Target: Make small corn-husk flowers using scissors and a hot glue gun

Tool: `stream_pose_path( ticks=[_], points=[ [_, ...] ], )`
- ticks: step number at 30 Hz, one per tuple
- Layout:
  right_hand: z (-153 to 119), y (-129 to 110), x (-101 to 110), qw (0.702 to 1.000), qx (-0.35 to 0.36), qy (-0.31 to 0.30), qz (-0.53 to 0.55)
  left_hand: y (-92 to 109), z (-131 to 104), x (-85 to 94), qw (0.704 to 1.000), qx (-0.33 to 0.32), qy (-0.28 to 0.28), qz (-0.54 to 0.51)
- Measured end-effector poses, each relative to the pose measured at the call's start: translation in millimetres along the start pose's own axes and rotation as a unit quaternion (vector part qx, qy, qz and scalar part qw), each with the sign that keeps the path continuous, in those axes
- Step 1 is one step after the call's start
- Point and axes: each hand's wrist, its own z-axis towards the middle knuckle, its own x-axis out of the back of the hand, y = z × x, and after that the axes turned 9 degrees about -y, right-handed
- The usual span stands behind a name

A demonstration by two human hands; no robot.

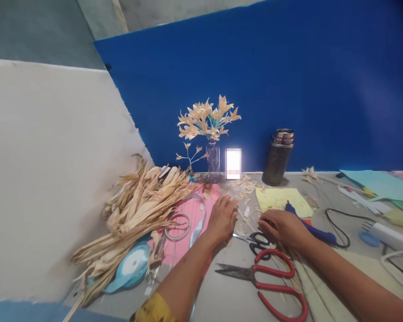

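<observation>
Red-handled scissors (pixel 253 273) lie near the extended left hand (pixel 221 219) and curled right hand (pixel 284 227), grips unclear.

Grey table (pixel 228 290): pink sheet (pixel 178 252), black-handled scissors (pixel 250 240), red-handled scissors (pixel 254 273), yellow paper (pixel 278 197), dark bottle (pixel 278 161), husk scraps (pixel 246 183).

a yellow sleeve (pixel 156 309) with darker markings clothes the left arm (pixel 188 277); the left hand (pixel 222 218) is bare.

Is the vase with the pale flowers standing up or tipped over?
Standing up: the clear vase rests with its base down and neck at the top, and the pale flowers spread out above it.
</observation>
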Motion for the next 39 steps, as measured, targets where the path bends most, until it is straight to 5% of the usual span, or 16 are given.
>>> stream_pose_path(
  ticks=[3, 8, 13, 20, 24, 29, 34, 36, 39],
  points=[
    [-1, 1, 0, 1.000, -0.002, 0.008, 0.016, 4, 2, -7.5, 0.996, -0.040, -0.045, 0.070],
    [-1, 8, 1, 0.997, -0.025, 0.023, 0.073, 0, 5, -1.8, 0.998, -0.020, -0.022, 0.058],
    [-1, 12, 3, 0.990, -0.050, 0.022, 0.127, -6, 5, 14.6, 0.997, 0.031, 0.059, 0.044],
    [-6, 5, 15, 0.986, -0.011, -0.053, 0.158, -8, 5, 27.2, 0.968, 0.171, 0.170, -0.076],
    [-17, 5, 30, 0.976, 0.037, -0.131, 0.168, -8, 7, 32.4, 0.955, 0.188, 0.199, -0.119],
    [-21, 0, 33, 0.973, 0.099, -0.176, 0.110, -4, 4, 21.4, 0.974, 0.163, 0.148, -0.057],
    [-16, -6, 23, 0.979, 0.073, -0.175, 0.078, 23, -9, 8.6, 0.983, 0.047, 0.153, 0.084],
    [-15, -6, 24, 0.984, 0.056, -0.151, 0.074, 37, -16, 5.4, 0.993, -0.024, 0.099, 0.063],
    [-18, -5, 31, 0.990, 0.001, -0.119, 0.070, 53, -24, -0.6, 0.990, -0.115, -0.068, 0.033]
  ],
)
